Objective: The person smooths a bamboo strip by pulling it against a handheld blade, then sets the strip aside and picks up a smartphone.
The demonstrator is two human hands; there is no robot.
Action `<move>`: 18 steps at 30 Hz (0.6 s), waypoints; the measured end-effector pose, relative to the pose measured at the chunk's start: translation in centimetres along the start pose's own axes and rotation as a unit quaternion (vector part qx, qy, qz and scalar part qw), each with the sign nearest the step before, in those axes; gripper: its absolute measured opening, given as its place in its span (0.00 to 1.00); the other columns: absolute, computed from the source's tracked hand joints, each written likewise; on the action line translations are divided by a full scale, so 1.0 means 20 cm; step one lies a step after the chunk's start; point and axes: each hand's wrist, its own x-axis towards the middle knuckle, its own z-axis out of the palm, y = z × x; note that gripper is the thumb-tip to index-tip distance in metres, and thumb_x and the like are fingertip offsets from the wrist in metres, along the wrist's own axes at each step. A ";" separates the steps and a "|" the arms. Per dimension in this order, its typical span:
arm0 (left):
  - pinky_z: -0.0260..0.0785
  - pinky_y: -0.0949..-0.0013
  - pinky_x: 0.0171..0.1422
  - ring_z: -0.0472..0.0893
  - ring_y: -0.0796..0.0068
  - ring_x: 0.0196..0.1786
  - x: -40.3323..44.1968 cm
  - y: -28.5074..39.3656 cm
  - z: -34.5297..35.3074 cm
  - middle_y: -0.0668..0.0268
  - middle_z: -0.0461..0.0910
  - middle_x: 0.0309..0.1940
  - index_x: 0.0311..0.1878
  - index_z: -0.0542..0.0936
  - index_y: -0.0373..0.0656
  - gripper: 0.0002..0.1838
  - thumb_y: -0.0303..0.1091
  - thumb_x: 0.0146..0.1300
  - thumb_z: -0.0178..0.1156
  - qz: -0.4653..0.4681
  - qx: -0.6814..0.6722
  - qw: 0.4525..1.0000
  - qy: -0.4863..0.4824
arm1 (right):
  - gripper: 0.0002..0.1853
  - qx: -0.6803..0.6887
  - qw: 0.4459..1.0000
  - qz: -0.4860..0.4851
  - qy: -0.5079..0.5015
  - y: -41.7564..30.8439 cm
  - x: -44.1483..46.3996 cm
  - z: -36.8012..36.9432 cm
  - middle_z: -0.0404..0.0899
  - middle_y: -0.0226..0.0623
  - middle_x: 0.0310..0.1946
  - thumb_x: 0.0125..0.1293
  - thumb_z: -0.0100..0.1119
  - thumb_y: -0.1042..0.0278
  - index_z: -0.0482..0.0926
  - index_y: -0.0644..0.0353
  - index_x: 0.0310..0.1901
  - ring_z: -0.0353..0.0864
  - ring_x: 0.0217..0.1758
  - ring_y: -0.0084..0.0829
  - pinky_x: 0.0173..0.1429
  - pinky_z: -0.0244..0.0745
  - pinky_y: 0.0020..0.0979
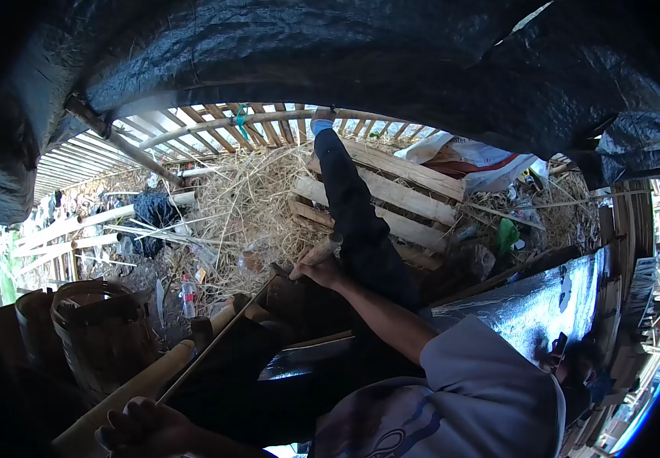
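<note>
Left hand [140, 427] has its grip closed on a thin strip [218, 338]; right hand [321, 272] grips a wooden handle [327, 247].

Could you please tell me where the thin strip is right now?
In the head view, the thin strip slants across the picture's lower left, from the left hand at the bottom up towards the right hand.

glossy, wrinkled plastic sheet [292, 61] — rough wooden slats [402, 169], matt cloth shirt [490, 393] — matt wooden strip [215, 341].
</note>
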 end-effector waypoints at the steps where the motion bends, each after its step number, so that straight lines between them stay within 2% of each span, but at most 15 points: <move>1: 0.38 0.79 0.17 0.46 0.86 0.17 0.00 0.01 0.00 0.76 0.48 0.17 0.28 0.61 0.49 0.21 0.57 0.68 0.40 0.002 -0.003 1.000 0.004 | 0.10 -0.024 1.000 -0.003 0.017 0.02 0.00 -0.01 0.79 0.29 0.25 0.52 0.66 0.62 0.78 0.59 0.30 0.79 0.33 0.21 0.39 0.73 0.27; 3: 0.38 0.80 0.17 0.46 0.86 0.17 0.02 0.04 0.04 0.76 0.48 0.17 0.29 0.61 0.49 0.21 0.55 0.69 0.39 0.004 -0.006 1.000 0.003 | 0.11 -0.031 0.999 -0.008 0.019 0.03 -0.01 0.00 0.79 0.28 0.25 0.52 0.66 0.62 0.77 0.59 0.30 0.79 0.32 0.21 0.38 0.73 0.27; 5: 0.51 0.85 0.09 0.57 0.90 0.10 0.03 0.08 0.13 0.80 0.60 0.12 0.29 0.68 0.57 0.22 0.62 0.67 0.38 0.019 0.106 0.990 0.089 | 0.11 -0.040 0.999 -0.008 0.025 0.03 -0.04 0.01 0.78 0.28 0.24 0.52 0.66 0.62 0.77 0.59 0.29 0.78 0.32 0.21 0.38 0.73 0.27; 6: 0.51 0.85 0.10 0.57 0.90 0.10 0.03 0.08 0.16 0.80 0.59 0.11 0.27 0.68 0.58 0.22 0.62 0.67 0.38 0.010 0.133 0.981 0.139 | 0.11 -0.057 0.998 -0.012 0.020 0.02 -0.05 0.02 0.78 0.28 0.24 0.52 0.66 0.62 0.76 0.59 0.29 0.78 0.31 0.20 0.37 0.72 0.27; 9: 0.50 0.84 0.10 0.56 0.90 0.10 0.03 0.06 0.20 0.80 0.59 0.11 0.27 0.68 0.58 0.21 0.61 0.67 0.38 0.016 0.148 0.971 0.185 | 0.12 -0.050 0.999 -0.017 -0.004 0.03 -0.06 0.03 0.77 0.28 0.24 0.53 0.66 0.61 0.75 0.58 0.29 0.77 0.30 0.19 0.36 0.71 0.27; 12: 0.49 0.84 0.10 0.56 0.91 0.10 0.02 0.04 0.21 0.80 0.59 0.11 0.26 0.67 0.59 0.21 0.60 0.68 0.39 0.023 0.153 0.976 0.156 | 0.12 -0.038 0.999 -0.033 -0.016 0.00 -0.04 0.04 0.77 0.27 0.24 0.53 0.65 0.61 0.74 0.58 0.30 0.76 0.29 0.19 0.35 0.71 0.26; 14: 0.48 0.84 0.10 0.55 0.91 0.10 0.00 0.04 0.26 0.80 0.58 0.11 0.25 0.67 0.58 0.21 0.59 0.68 0.39 0.029 0.154 0.973 0.170 | 0.12 -0.049 0.998 -0.047 -0.013 -0.01 -0.04 0.05 0.77 0.27 0.24 0.54 0.65 0.60 0.74 0.58 0.31 0.76 0.29 0.18 0.35 0.71 0.25; 16: 0.48 0.84 0.10 0.54 0.91 0.10 0.00 0.04 0.28 0.80 0.57 0.11 0.24 0.67 0.58 0.21 0.59 0.68 0.40 0.038 0.152 0.971 0.181 | 0.12 -0.035 0.998 -0.017 -0.043 -0.01 -0.05 0.06 0.77 0.27 0.24 0.53 0.66 0.62 0.74 0.57 0.33 0.76 0.28 0.19 0.35 0.71 0.25; 18: 0.45 0.84 0.11 0.53 0.90 0.10 0.01 0.05 0.27 0.80 0.56 0.11 0.23 0.66 0.58 0.21 0.59 0.67 0.41 0.003 0.117 0.977 0.178 | 0.11 -0.038 0.998 -0.021 -0.041 -0.01 -0.05 0.06 0.77 0.27 0.24 0.54 0.65 0.63 0.74 0.57 0.33 0.76 0.29 0.19 0.35 0.71 0.25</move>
